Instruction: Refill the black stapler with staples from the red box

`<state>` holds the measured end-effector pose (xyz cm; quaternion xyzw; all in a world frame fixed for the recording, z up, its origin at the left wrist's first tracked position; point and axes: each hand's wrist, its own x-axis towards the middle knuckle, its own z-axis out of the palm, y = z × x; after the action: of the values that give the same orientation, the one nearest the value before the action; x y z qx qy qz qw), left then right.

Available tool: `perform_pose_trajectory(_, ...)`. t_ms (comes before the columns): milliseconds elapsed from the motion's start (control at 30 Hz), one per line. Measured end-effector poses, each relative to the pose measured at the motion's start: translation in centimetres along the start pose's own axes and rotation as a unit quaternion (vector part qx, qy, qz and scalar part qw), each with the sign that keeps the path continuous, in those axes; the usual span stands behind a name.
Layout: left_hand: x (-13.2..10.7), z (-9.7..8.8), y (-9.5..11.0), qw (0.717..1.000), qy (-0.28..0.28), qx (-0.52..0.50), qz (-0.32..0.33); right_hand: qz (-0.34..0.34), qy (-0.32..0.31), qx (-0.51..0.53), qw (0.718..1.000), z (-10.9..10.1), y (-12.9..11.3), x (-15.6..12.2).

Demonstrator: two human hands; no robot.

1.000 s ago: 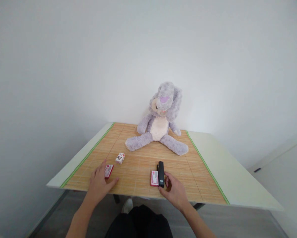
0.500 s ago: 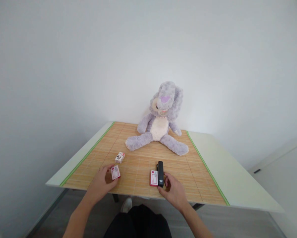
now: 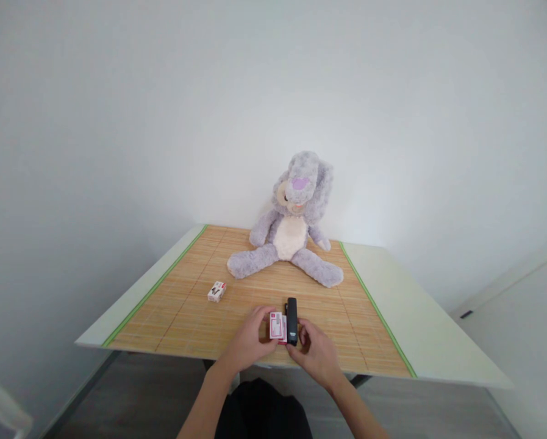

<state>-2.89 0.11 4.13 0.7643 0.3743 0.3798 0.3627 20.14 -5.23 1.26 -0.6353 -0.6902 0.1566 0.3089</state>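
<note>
My left hand (image 3: 249, 342) pinches a small white-and-red box (image 3: 275, 325) between thumb and fingers. That box overlaps a second, similar box (image 3: 285, 330), which is mostly covered; whether the upper one rests on it I cannot tell. Right beside them, a black stapler (image 3: 292, 318) lies lengthwise on the mat. My right hand (image 3: 318, 353) is curled at the stapler's near end, thumb at its lower edge and fingers along its right side. A third small box (image 3: 217, 291), white with a dark picture on top, lies apart to the left.
A bamboo mat (image 3: 186, 311) with green edges covers the middle of the white table (image 3: 419, 317). Against the wall at the back sits a grey plush rabbit (image 3: 291, 238), its legs spread over the mat.
My left hand has carried its box rightward, from the mat's left part to over the box beside the stapler. My right hand has stayed at the stapler. The view has shifted slightly.
</note>
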Motion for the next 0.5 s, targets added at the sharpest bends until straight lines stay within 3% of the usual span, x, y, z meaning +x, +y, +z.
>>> perform_pose_trajectory(500,0.98,0.87,-0.01,0.998,-0.031,0.038,0.029,-0.012,0.008,-0.005,1.000,0.01,-0.07,-0.14)
